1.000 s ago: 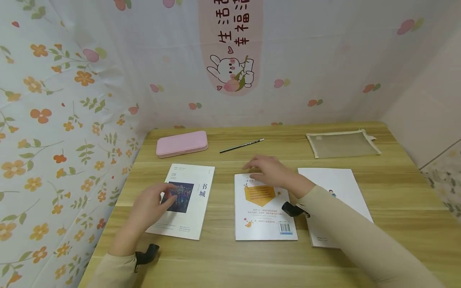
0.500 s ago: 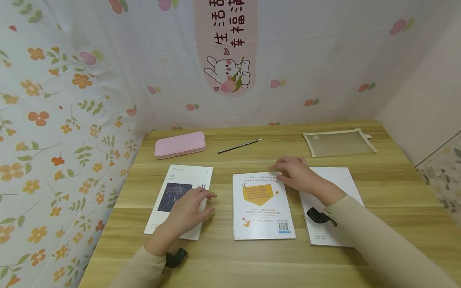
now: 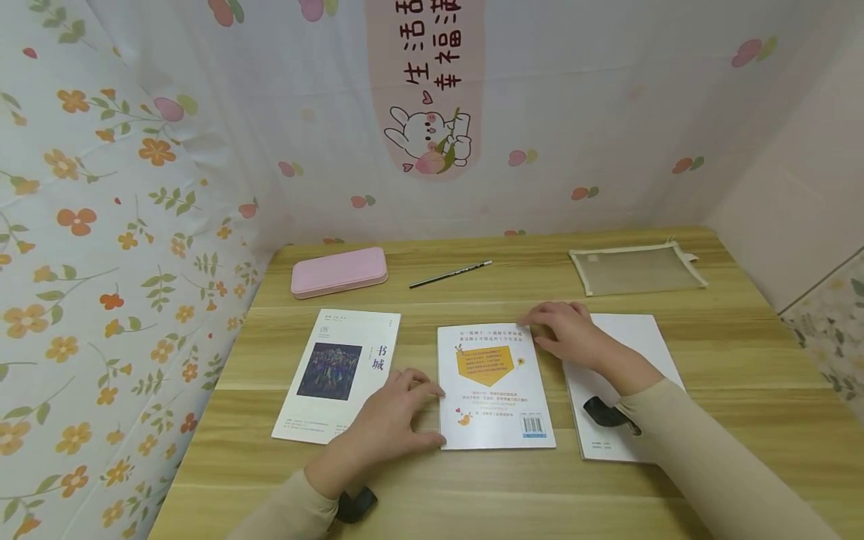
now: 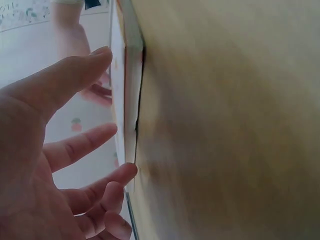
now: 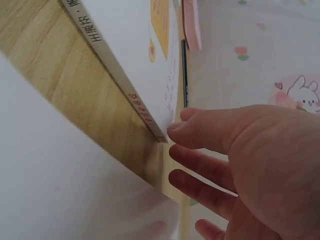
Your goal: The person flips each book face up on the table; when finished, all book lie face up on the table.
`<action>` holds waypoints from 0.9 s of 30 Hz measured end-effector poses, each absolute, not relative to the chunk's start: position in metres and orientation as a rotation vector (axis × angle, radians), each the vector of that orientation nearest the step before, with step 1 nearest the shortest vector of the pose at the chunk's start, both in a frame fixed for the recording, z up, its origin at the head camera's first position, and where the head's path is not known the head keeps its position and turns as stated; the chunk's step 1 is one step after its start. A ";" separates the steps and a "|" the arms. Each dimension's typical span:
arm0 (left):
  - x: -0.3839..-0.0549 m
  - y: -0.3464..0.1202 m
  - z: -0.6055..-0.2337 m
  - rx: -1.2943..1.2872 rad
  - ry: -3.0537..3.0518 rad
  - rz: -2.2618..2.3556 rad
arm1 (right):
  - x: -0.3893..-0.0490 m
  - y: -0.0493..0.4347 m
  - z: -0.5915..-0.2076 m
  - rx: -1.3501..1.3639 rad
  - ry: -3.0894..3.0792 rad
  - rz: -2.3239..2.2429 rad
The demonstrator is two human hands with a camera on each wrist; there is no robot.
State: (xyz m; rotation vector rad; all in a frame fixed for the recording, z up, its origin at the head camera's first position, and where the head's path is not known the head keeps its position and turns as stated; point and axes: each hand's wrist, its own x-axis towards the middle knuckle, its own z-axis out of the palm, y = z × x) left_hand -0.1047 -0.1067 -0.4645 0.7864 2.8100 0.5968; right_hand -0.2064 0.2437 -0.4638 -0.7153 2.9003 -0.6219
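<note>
A white book with a yellow panel and a barcode [image 3: 496, 397] lies flat in the middle of the table. My left hand [image 3: 385, 424] is at its left edge, fingers and thumb spread; in the left wrist view the fingertips [image 4: 129, 170] meet the page edges of the book [image 4: 131, 90]. At the book's upper right corner is my right hand [image 3: 567, 336], fingers loosely bent. In the right wrist view its thumb [image 5: 180, 131] is close to the corner by the spine [image 5: 112, 70]; whether it touches cannot be told.
To the left lies a white book with a dark picture [image 3: 329, 371], partly under my left hand. A plain white book [image 3: 644, 341] lies right, under my right forearm. Behind are a pink pencil case [image 3: 340, 271], a pencil [image 3: 451, 274] and a mesh zip pouch [image 3: 637, 270].
My left hand has moved right, from over the left book to the middle book's left edge. My right hand has shifted right, from over the middle book's top to its upper right corner.
</note>
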 end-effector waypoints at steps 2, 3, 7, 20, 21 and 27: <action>-0.103 -0.104 -0.465 0.787 2.805 0.582 | -0.206 0.244 -0.466 -0.736 2.896 -0.623; -0.102 -0.103 -0.465 0.786 2.804 0.576 | -0.206 0.245 -0.467 -0.745 2.893 -0.620; -0.101 -0.100 -0.468 0.789 2.811 0.560 | -0.206 0.246 -0.469 -0.763 2.878 -0.605; -0.101 -0.094 -0.475 0.779 2.798 0.578 | -0.208 0.246 -0.472 -0.796 2.851 -0.656; -0.101 -0.094 -0.475 0.780 2.800 0.580 | -0.208 0.245 -0.472 -0.793 2.851 -0.667; -0.100 -0.094 -0.474 0.766 2.795 0.590 | -0.209 0.245 -0.470 -0.778 2.872 -0.706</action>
